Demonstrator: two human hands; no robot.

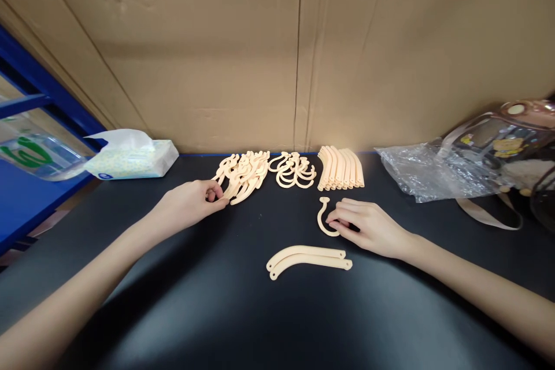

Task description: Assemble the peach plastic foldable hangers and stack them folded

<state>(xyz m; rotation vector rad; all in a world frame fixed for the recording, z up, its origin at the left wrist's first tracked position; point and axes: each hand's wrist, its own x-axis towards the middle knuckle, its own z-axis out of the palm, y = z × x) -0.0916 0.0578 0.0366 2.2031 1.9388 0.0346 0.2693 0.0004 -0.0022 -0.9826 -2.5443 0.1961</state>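
Three heaps of cream plastic parts line the back of your black table [182,312]: a pile of hooked pieces [243,176], a pile of round hooks [295,170] and a row of curved bars [340,169]. Two more curved strips [309,258] lie side by side nearer you, and a single hook [323,217] sits just above them. Your left hand [188,203] reaches palm-down, fingers curled, pinching the near end of the hooked pile. Your right hand [368,226] lies flat, fingertips together on the single hook's lower curve. No writing is readable.
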